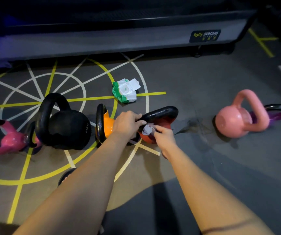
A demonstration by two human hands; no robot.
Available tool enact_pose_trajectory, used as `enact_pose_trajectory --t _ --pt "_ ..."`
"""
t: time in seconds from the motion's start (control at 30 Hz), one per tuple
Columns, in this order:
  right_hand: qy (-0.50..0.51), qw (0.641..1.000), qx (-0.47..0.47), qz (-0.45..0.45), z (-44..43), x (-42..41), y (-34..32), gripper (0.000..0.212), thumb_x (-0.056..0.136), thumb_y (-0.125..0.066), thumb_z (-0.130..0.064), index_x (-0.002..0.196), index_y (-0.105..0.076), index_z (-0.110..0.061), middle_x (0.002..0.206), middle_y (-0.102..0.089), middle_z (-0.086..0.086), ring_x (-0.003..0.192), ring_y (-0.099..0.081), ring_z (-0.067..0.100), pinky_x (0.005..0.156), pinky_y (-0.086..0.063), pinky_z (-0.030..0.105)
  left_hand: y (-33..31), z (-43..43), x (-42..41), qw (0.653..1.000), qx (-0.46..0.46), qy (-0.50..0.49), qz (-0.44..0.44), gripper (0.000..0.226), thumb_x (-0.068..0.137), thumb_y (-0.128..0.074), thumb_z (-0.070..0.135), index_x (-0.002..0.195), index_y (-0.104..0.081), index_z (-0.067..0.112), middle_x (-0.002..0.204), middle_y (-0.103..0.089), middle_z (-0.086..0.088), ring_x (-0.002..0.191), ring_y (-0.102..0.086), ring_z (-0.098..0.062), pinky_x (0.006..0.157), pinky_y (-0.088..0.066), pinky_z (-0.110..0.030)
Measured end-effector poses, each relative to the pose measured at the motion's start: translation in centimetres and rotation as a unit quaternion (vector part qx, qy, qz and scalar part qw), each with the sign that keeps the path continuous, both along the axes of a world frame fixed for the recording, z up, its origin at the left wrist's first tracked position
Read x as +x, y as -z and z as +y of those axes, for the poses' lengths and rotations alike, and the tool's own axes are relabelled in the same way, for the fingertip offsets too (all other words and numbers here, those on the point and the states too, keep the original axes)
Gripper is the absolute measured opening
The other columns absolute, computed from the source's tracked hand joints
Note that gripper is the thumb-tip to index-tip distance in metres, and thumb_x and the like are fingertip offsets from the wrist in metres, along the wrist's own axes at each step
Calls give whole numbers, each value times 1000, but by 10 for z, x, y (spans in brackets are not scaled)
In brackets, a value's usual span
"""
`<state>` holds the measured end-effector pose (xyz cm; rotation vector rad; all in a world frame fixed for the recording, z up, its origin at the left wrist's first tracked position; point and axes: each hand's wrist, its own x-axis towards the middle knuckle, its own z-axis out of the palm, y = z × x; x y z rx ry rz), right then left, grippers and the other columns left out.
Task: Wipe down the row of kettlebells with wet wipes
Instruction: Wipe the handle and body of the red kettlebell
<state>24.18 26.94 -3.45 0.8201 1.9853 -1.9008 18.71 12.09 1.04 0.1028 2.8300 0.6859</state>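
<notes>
A row of kettlebells lies across the dark gym floor. In the middle is a red kettlebell [165, 118] with a black handle, tilted toward me. My left hand [128, 122] grips its handle at the near end. My right hand [163, 135] pinches a crumpled wet wipe [147, 130] against the bell's red body just under the handle. To the left stand an orange kettlebell [108, 126], a big black 24 kg kettlebell [68, 126] and a magenta one [12, 139]. To the right lie a light pink kettlebell [234, 121] and a purple one [278, 114] behind it.
An opened green-and-white wipes pack [126, 90] lies on the floor behind the red bell. A long grey equipment base [102, 39] runs along the back. Yellow and white lines mark the floor [195, 82]. My foot [67, 177] shows near the left forearm.
</notes>
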Motion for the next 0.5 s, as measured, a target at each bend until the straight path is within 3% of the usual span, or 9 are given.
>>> enact_pose_trajectory --t 0.1,0.2,0.3,0.37,0.5 --pt "-44 999 21 21 25 13 -21 19 98 -65 -15 109 -77 -25 108 -75 -3 91 -69 8 64 -52 16 -7 2 -2 999 -28 17 -24 42 94 -67 51 131 -68 31 121 -74 -1 113 -66 -24 90 -56 -43" --pt "-126 968 207 64 57 11 -44 28 99 -56 -15 104 -77 -33 101 -76 -5 84 -69 13 73 -59 35 -21 4 2 998 -19 44 -26 41 91 -64 59 123 -71 35 113 -74 4 108 -66 -22 86 -57 -41" --pt "-118 938 311 96 93 6 -73 29 96 -55 -17 101 -77 -35 88 -76 -7 72 -66 14 73 -57 36 -31 17 10 994 33 73 70 35 95 -60 47 125 -68 31 117 -68 6 117 -60 -19 90 -53 -37" --pt "-102 951 261 129 108 2 -90 26 98 -58 -14 99 -78 -31 92 -77 -4 77 -68 12 75 -59 35 -39 34 12 987 91 89 103 32 95 -61 36 125 -67 30 116 -61 5 118 -56 -17 89 -49 -34" --pt "-60 989 39 131 115 0 -105 23 103 -51 -4 95 -71 -14 102 -73 12 92 -70 20 81 -60 34 -50 69 5 969 162 183 27 40 87 -70 34 126 -64 33 115 -62 6 109 -60 -15 89 -50 -33"
